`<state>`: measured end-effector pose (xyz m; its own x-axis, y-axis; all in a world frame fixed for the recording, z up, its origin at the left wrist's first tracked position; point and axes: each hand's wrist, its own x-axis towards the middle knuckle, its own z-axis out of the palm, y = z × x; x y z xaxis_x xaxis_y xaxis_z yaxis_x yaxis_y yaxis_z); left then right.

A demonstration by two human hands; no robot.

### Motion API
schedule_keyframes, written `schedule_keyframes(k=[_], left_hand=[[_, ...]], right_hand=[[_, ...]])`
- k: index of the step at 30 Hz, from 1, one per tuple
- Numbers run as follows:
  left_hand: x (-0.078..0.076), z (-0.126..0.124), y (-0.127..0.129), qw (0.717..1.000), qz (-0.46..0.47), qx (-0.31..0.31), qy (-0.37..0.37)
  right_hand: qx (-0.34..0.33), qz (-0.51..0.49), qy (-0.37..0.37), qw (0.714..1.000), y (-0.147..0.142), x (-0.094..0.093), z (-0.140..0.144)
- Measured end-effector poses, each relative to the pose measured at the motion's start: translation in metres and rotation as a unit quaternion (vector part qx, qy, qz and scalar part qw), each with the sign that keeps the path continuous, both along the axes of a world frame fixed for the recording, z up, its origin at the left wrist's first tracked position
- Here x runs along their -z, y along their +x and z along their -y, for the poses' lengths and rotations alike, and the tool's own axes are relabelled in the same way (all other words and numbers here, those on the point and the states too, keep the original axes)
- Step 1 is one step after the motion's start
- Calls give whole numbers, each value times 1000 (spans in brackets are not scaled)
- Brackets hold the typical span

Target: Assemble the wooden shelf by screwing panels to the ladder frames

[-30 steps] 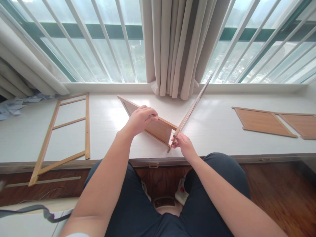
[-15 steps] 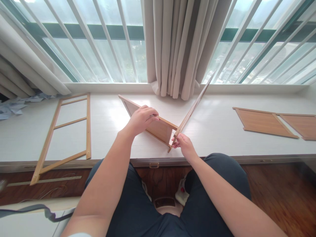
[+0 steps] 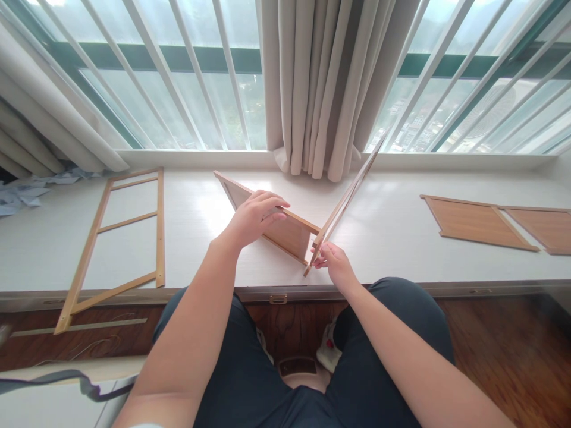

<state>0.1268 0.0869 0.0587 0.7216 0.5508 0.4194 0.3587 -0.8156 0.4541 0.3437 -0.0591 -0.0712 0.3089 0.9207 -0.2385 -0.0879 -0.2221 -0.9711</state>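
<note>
I held the panel [image 3: 285,229] on edge on the sill [image 3: 392,232], my left hand [image 3: 254,217] clamped over its top rail to steady it. My right hand [image 3: 332,261] pinched the frame [image 3: 345,199], tilted to meet the panel's corner. One open frame [image 3: 118,238] lay left, two flat panels [image 3: 477,221] right.

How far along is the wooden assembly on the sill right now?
Done: nothing looks fully joined. In hand: left hand steadies the upright wood panel; right hand holds the slatted frame's lower end at its corner. Left: the open frame and two flat panels lie unattached on the sill.
</note>
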Motion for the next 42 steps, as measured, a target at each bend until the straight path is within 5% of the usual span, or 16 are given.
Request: schedule_keyframes(k=[7,21,25,32,38,42], left_hand=[[0,2,-4,998,41,-13,42],[8,30,-24,970,165,-161,79],[17,40,-16,970,177,-123,110],[19,73,15,977,169,-2,133],[21,83,25,981,142,27,126],[24,83,27,982,137,22,125]], right_hand=[[16,32,3,999,3,-3,4],[70,79,45,993,8,-10,16],[88,165,128,974,9,-17,27],[72,316,351,879,7,-38,46],[44,368,404,836,7,-48,43],[45,370,407,834,7,-52,39]])
